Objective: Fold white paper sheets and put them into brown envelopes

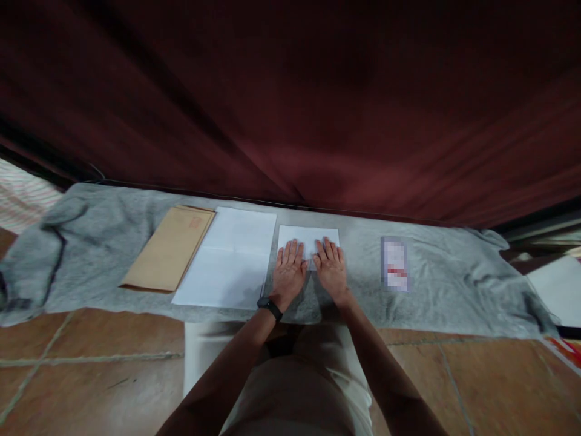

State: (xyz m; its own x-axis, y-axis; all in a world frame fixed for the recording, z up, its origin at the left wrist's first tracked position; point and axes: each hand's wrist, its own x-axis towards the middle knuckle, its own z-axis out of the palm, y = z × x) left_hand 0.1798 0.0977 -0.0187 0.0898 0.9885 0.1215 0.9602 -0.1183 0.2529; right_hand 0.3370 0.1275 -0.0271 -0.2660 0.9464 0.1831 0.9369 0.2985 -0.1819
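A small white sheet of paper (308, 235) lies on the grey cloth in front of me; whether it is folded I cannot tell. My left hand (289, 270) rests flat on its left side, fingers stretched out, a dark band on the wrist. On the right side of the same paper, my right hand (331, 266) lies palm down with fingers apart. Both hands cover part of the sheet's near edge. Just left of it is a stack of larger white paper (227, 260) with a faint crease across it.
Brown envelopes (166, 251) lie beside the large paper. To the right is a blurred pale item with a red band (396, 265). Grey cloth (454, 272) covers the long surface. A dark red curtain (318, 121) hangs behind it, and tiled floor (113, 363) shows below.
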